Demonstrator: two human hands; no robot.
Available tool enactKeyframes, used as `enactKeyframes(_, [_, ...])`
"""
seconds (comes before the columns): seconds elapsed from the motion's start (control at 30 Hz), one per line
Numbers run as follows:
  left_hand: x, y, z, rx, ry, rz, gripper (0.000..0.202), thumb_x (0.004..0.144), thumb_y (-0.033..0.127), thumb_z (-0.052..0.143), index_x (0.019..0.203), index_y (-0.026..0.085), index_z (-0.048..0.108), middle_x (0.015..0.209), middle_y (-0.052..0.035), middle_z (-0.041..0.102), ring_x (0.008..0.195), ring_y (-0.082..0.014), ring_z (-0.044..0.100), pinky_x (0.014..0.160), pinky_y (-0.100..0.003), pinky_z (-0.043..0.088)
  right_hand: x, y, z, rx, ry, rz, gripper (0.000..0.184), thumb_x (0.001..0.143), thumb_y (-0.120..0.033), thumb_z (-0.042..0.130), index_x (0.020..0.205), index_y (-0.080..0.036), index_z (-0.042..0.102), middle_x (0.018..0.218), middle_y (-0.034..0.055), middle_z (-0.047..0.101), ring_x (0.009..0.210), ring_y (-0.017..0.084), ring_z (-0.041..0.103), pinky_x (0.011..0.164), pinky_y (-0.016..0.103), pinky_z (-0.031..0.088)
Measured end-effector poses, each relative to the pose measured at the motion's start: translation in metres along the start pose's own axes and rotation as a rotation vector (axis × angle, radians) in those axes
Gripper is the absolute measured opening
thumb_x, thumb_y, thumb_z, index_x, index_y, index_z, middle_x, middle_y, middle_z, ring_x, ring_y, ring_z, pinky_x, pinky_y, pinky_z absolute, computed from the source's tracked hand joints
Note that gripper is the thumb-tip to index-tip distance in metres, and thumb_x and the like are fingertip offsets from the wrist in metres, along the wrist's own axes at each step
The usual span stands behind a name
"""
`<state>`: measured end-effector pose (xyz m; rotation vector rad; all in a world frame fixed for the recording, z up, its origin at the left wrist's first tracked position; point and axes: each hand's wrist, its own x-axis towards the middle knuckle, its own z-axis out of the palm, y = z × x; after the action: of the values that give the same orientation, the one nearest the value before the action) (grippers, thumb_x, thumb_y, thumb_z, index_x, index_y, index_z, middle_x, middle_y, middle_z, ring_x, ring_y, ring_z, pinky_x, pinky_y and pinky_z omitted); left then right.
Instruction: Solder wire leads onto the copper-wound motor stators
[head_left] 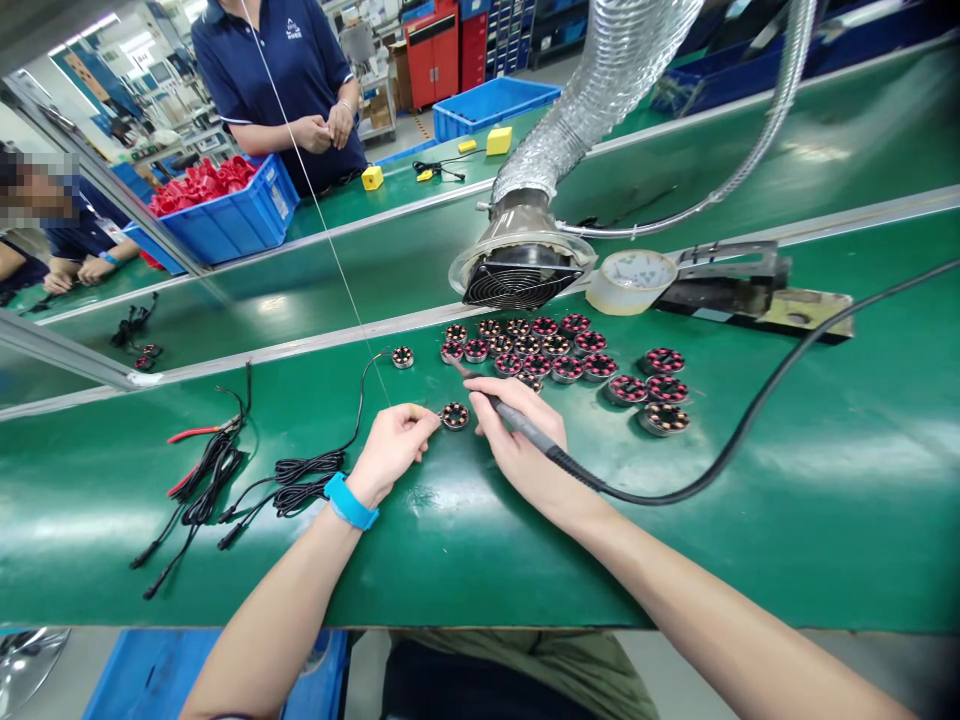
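Note:
My left hand, with a blue wristband, rests on the green bench and pinches a thin strand of solder wire that runs up and away, right beside a small round motor stator. My right hand is closed like a pen grip round a black soldering iron. Its tip points up and left, just past the stator. The iron's black cable curves off to the right.
A cluster of several stators lies behind my hands, under a fume extractor hood on a silver hose. Black cable bundles lie at left, a tape dispenser at right. Across the bench a person stands by a blue bin.

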<state>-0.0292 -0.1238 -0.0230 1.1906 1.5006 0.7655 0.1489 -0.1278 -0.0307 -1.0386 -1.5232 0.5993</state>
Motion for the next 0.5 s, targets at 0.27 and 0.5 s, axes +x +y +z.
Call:
enactKeyframes(0.27, [0.001, 0.0, 0.0, -0.018, -0.016, 0.005, 0.027, 0.081, 0.04, 0.068, 0.08, 0.013, 0.067, 0.056, 0.0022, 0.054, 0.048, -0.0082, 0.045, 0.046, -0.021, 0.036, -0.003, 0.014, 0.008, -0.042, -0.185, -0.012, 0.051, 0.085, -0.008, 0.057, 0.132, -0.028, 0.058, 0.113, 0.0061, 0.063, 0.1, 0.022, 0.066, 0.095, 0.039, 0.055])
enactKeyframes(0.5, [0.001, 0.002, -0.004, -0.06, -0.033, 0.009, 0.031, 0.079, 0.044, 0.07, 0.079, 0.013, 0.066, 0.057, 0.002, 0.054, 0.048, -0.0081, 0.045, 0.047, -0.021, 0.035, -0.004, 0.024, 0.012, 0.013, -0.3, -0.039, 0.054, 0.088, -0.01, 0.056, 0.138, -0.029, 0.051, 0.12, 0.0075, 0.057, 0.103, 0.022, 0.065, 0.095, 0.039, 0.055])
